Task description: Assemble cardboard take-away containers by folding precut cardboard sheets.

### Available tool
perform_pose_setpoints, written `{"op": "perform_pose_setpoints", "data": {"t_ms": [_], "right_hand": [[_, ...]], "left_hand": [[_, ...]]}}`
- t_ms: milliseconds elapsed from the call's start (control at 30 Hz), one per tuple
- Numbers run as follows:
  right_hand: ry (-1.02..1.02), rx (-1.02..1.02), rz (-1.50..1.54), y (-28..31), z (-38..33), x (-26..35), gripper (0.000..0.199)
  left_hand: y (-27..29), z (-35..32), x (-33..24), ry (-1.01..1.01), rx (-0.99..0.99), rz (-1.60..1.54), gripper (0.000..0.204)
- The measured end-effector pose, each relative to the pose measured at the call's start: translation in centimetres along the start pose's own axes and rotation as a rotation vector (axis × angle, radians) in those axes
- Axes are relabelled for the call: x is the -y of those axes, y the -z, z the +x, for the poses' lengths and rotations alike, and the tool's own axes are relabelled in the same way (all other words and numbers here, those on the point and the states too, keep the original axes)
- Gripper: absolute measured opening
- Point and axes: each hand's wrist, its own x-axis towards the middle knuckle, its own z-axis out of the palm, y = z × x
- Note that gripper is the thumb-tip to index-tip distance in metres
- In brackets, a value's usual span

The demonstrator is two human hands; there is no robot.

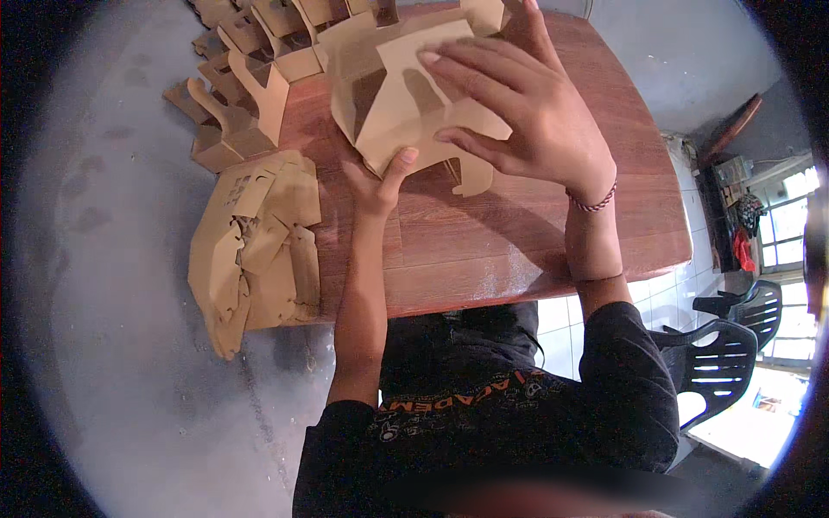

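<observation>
My left hand [380, 180] is closed on the lower left corner of a partly folded brown cardboard carton [397, 121], its thumb on the near face. The carton is tilted above the table and has cut-out flaps; one curved tab [474, 176] hangs at its lower edge. Over the carton's right side is my right hand [527, 108], fingers stretched out and spread. Whether its fingertips touch the cardboard I cannot tell. A braided bracelet [592, 202] circles the right wrist.
Several folded cardboard cartons [263, 104] stand in rows at the far left of the brown wooden table [449, 259]. Flat cut cardboard sheets [250, 250] lie piled at its left edge, partly overhanging. Black plastic chairs [721, 363] stand off to the right.
</observation>
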Motion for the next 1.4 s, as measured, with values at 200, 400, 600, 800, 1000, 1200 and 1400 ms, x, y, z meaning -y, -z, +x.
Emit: {"op": "perform_pose_setpoints", "data": {"t_ms": [200,400,600,800,1000,1200,1400], "right_hand": [[-0.089,0.154,-0.052,-1.6,-1.3,0.9,0.045],[-0.129,0.198,-0.143,-2.5,-1.6,0.9,0.02],[-0.132,0.149,-0.163,-2.6,-1.9,0.6,0.018],[-0.159,0.176,-0.1,-2.0,-1.8,0.9,0.017],[-0.125,0.19,-0.14,-2.0,-1.5,1.6,0.013],[-0.027,0.101,0.077,-1.1,-0.9,0.8,0.019],[-0.112,-0.282,0.454,0.1,-1.1,-1.6,0.024]], "left_hand": [[-0.1,0.5,-0.7,-0.117,0.044,0.057,0.105],[-1.2,0.3,-1.2,-0.058,0.072,-0.085,0.109],[1.2,1.2,-0.4,0.025,0.255,0.021,0.123],[0.9,1.6,-3.9,-0.078,0.152,-0.069,0.137],[-0.3,1.2,-5.3,-0.081,-0.034,0.033,0.119],[1.8,1.4,-3.4,-0.218,0.037,0.209,0.095],[2.4,1.3,-3.6,-0.236,0.021,0.357,0.092]]}}
